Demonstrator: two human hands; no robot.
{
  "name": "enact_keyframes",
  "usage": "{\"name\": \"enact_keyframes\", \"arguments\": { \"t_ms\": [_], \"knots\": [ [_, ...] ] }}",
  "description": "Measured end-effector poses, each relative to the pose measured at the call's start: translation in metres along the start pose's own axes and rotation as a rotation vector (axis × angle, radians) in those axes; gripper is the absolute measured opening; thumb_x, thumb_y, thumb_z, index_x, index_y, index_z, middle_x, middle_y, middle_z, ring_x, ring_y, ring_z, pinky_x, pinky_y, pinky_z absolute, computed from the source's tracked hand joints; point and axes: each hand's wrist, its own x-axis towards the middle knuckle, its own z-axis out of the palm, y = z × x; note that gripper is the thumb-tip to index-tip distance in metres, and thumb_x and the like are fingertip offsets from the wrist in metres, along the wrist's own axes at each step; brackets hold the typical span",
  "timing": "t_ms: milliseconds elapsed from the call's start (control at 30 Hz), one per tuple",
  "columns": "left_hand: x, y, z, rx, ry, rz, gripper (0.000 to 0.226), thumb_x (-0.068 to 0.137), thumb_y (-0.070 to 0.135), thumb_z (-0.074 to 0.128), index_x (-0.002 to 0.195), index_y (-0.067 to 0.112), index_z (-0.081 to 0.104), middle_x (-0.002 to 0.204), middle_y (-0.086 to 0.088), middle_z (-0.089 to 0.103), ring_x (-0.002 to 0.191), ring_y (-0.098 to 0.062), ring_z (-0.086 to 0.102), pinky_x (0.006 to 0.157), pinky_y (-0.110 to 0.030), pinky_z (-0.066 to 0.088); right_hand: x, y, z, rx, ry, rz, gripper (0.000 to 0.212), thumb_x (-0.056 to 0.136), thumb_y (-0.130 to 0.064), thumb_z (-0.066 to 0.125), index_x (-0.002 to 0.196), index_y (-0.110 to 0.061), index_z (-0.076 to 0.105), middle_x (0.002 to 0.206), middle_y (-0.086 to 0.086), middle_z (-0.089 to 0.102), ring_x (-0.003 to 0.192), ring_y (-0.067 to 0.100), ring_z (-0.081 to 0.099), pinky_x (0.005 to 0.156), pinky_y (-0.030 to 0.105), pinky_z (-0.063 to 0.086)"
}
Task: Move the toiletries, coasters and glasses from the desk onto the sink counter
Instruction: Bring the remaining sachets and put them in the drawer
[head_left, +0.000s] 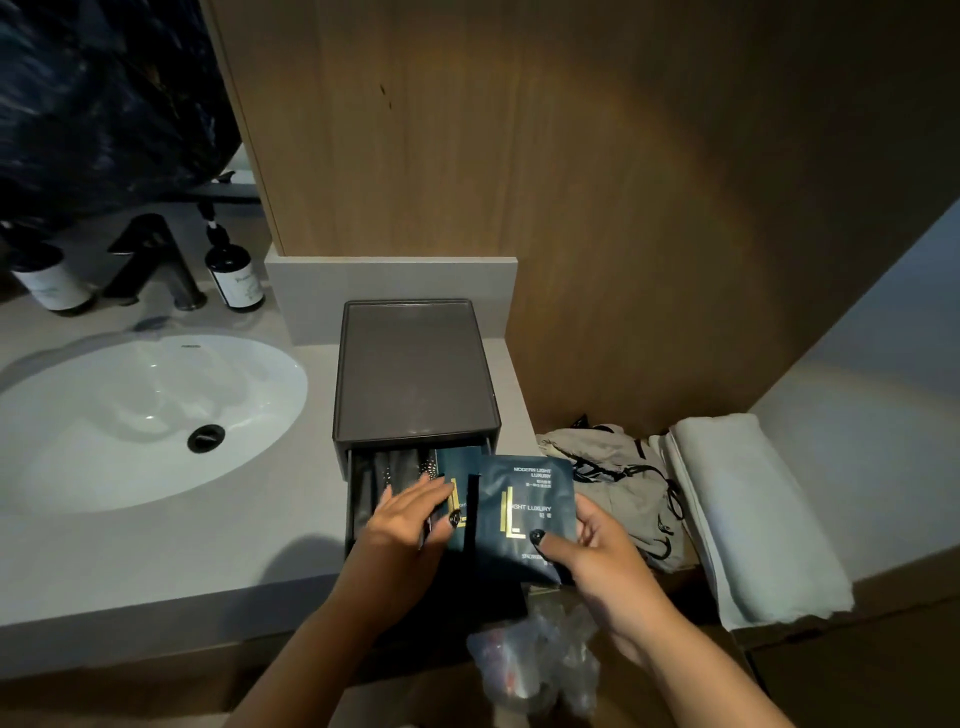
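Broadly, the grey counter (156, 561) ran from the left edge of view to a wood-panelled wall (623, 208), its front edge crossing just below the hands. A white oval sink (130, 415) took up the left part, with bare surface in front of it. Behind the sink stood a black tap (156, 260) and two dark pump bottles (234, 275), near the back edge. Right of the sink sat a dark drawer box (413, 374), its drawer (384, 483) pulled out toward the counter's front edge, with dark packets inside. Lower to the right lay a folded pale towel (748, 514) beside a printed cloth bag (613, 483). The left hand (410, 514) reached into the drawer, fingers on a dark blue sachet (457, 499). The right hand (597, 545) pinched a second blue sachet (524, 514) just beside the drawer. Crumpled clear plastic (540, 660) hung below the hands.
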Motion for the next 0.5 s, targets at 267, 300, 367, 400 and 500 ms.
{"name": "enact_keyframes", "arguments": {
  "t_ms": [267, 300, 367, 400, 500],
  "knots": [
    [-0.007, 0.02, -0.025, -0.807, -0.067, -0.457, 0.061, 0.082, 0.007, 0.07, 0.135, 0.016, 0.041, 0.098, 0.003, 0.076, 0.094, -0.016, 0.071, 0.075, -0.024, 0.056, 0.027, 0.003, 0.036, 0.021, -0.03, 0.073, 0.021, 0.087, 0.001, 0.062, 0.108, -0.002, 0.06, 0.098, 0.013, 0.073, 0.08, 0.02, 0.071, 0.057, 0.029, 0.056],
    [-0.008, 0.02, -0.027, -0.76, -0.065, -0.45, 0.064, 0.083, 0.0, 0.067, 0.137, 0.02, 0.038, 0.096, 0.004, 0.076, 0.092, -0.015, 0.072, 0.075, -0.024, 0.056, 0.029, 0.004, 0.039, 0.013, -0.023, 0.077, 0.021, 0.087, 0.0, 0.063, 0.108, -0.001, 0.06, 0.096, 0.013, 0.073, 0.077, 0.018, 0.071, 0.055, 0.028, 0.056],
    [-0.009, 0.019, -0.03, -0.661, -0.051, -0.444, 0.071, 0.083, -0.005, 0.065, 0.138, 0.028, 0.034, 0.092, 0.005, 0.076, 0.088, -0.012, 0.072, 0.074, -0.022, 0.056, 0.034, 0.006, 0.044, -0.024, -0.006, 0.085, 0.022, 0.085, -0.002, 0.066, 0.106, -0.001, 0.059, 0.092, 0.014, 0.071, 0.07, 0.019, 0.071, 0.052, 0.029, 0.055],
    [-0.009, 0.017, -0.03, -0.613, -0.034, -0.449, 0.072, 0.083, -0.005, 0.065, 0.138, 0.03, 0.035, 0.092, 0.006, 0.077, 0.087, -0.01, 0.072, 0.074, -0.021, 0.056, 0.036, 0.006, 0.045, -0.047, 0.012, 0.091, 0.023, 0.085, -0.003, 0.066, 0.106, -0.002, 0.058, 0.09, 0.014, 0.07, 0.064, 0.021, 0.07, 0.05, 0.029, 0.055],
    [-0.007, 0.005, -0.027, -0.43, 0.018, -0.506, 0.061, 0.085, 0.003, 0.066, 0.135, 0.033, 0.047, 0.085, 0.004, 0.076, 0.079, -0.013, 0.072, 0.069, -0.024, 0.059, 0.041, 0.009, 0.046, -0.104, 0.083, 0.102, 0.021, 0.086, -0.005, 0.066, 0.105, -0.007, 0.056, 0.086, 0.014, 0.062, 0.053, 0.024, 0.067, 0.048, 0.03, 0.054]
  ]
}}
